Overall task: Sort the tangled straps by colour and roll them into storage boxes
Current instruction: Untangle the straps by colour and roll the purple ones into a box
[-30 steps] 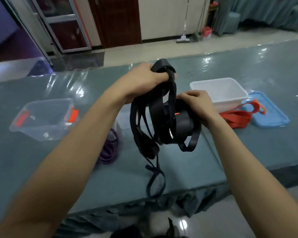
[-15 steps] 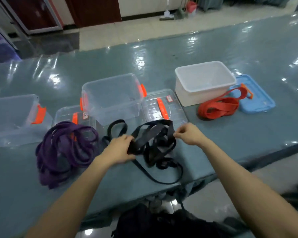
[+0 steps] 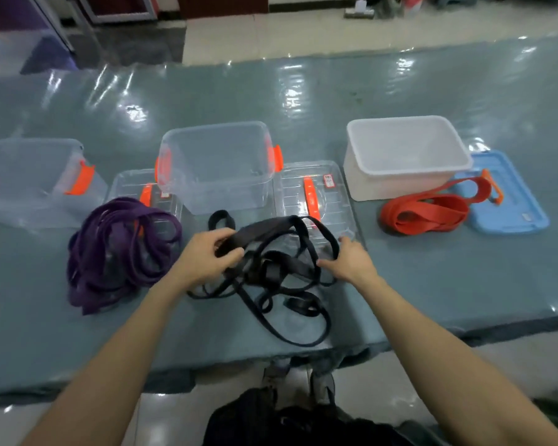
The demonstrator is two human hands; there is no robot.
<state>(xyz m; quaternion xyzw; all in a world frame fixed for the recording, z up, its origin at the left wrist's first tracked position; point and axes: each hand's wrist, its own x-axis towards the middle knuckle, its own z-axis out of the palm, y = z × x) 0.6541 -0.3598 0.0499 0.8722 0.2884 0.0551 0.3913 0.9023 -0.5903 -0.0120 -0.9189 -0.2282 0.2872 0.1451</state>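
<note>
Centre of frame, on table [image 3: 400, 91]: black straps [image 3: 273, 273], loose tangle, upper part lifted, loops trailing toward lower edge. Gripped at left end by left hand [image 3: 207, 257], thumb and fingers curled round a wide band. Held at right end by right hand [image 3: 350, 262], fingers hooked over a narrower loop, thumb beneath.

Just above tangle: clear box [image 3: 216, 162], open, orange clasps on both sides. Beside it, lying flat: right lid [image 3: 322, 191], near edge under the black loops; left lid [image 3: 128, 185], partly covered by purple straps [image 3: 120, 252], heaped left of centre.

Far left: second clear box [image 3: 29, 178], cut by frame edge.

Right of centre: white box [image 3: 406, 156], open. Just below it: orange straps [image 3: 429, 214], coiled, one end across blue lid [image 3: 516, 210] at far right.

Lower edge: dark clothing [image 3: 287, 423], blurred.
</note>
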